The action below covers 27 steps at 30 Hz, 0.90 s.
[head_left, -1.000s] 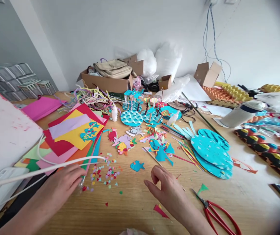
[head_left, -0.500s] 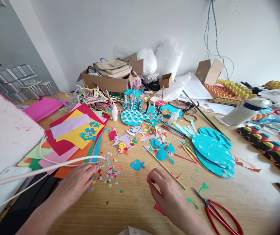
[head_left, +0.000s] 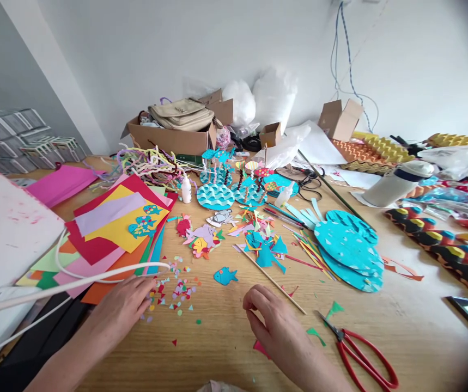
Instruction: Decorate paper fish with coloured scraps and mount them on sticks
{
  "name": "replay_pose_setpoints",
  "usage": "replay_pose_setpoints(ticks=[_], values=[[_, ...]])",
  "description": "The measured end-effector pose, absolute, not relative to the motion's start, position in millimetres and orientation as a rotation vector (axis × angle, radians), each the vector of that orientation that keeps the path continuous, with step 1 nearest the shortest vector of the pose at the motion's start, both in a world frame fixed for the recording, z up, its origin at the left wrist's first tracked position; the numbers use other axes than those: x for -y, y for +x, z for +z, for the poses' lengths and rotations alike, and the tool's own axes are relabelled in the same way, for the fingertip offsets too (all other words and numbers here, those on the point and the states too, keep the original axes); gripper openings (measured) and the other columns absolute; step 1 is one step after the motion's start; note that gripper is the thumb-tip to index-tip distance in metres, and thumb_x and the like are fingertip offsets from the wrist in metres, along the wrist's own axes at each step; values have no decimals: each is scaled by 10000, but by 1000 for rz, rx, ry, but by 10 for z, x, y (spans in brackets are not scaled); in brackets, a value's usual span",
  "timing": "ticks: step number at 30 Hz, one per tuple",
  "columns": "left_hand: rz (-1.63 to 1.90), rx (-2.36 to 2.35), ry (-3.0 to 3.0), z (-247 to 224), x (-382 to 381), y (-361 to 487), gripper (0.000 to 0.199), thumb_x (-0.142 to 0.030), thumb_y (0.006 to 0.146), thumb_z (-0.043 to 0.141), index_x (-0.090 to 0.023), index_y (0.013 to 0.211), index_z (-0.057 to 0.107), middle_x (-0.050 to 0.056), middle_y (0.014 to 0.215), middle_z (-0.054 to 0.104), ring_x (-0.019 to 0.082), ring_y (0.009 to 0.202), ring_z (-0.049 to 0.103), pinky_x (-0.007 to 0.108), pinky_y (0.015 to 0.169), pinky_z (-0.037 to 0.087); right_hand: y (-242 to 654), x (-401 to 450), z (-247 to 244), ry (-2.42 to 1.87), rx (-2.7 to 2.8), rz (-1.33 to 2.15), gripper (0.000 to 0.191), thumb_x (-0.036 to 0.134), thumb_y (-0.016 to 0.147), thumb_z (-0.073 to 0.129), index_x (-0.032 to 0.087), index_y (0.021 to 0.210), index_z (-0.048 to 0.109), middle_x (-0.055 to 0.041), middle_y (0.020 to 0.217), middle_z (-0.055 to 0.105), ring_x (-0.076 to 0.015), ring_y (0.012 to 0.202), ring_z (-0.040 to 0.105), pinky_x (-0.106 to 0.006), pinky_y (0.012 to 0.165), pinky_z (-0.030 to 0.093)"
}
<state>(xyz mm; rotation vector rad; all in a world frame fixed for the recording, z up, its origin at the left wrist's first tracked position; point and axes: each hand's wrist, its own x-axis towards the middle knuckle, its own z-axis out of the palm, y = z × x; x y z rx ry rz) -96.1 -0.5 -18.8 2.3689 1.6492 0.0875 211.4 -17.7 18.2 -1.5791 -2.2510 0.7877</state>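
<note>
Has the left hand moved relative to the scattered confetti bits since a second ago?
Yes. The left hand has slid rightward along the table; its fingertips now reach the left edge of the confetti bits, where earlier they stopped short of them.

Wooden table (head_left: 225,348) w/ craft clutter: stack of colored paper sheets (head_left: 115,228) at left, confetti scraps (head_left: 174,288) nr front. Red scissors (head_left: 360,354) front right, blue paper discs (head_left: 350,250) mid-right, thin wooden stick (head_left: 272,279) btw them, cardboard box (head_left: 172,139) at back.

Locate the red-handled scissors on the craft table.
The red-handled scissors lie on the wooden table at the head view's lower right, just right of the right hand, with green paper scraps by their tips.
</note>
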Motion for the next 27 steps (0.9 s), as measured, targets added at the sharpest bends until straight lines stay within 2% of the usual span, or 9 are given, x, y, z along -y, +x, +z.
replay_pose_setpoints(ticks=[6,12,20,27], values=[[108,-1640,2349,-85,-24,-990,258,-134,803,376,-206,914,597,56,970,640,199,930,567,336,816,438,2116,178,166,-1563,2278,811,184,28,750,371,191,733,456,-33,800,548,-155,763,518,-255,661,395],[18,-1649,2371,-67,-16,-893,247,-107,771,428,-201,932,590,65,1048,619,215,996,540,362,863,416,2107,179,160,-1552,2276,816,189,27,740,367,194,734,455,-28,789,554,-148,746,526,-249,649,396],[10,-1614,2339,-13,-45,-854,163,-121,771,395,-197,763,539,43,863,601,202,829,534,317,733,414,2089,171,161,-1544,2297,789,194,27,735,369,198,731,461,-21,777,557,-149,743,530,-245,643,392],[8,-1606,2343,-86,-45,-899,162,-118,772,378,-200,779,517,37,846,578,197,817,521,305,720,397,2068,166,160,-1548,2314,794,188,30,747,364,190,720,459,-23,766,554,-149,737,519,-245,638,385]])
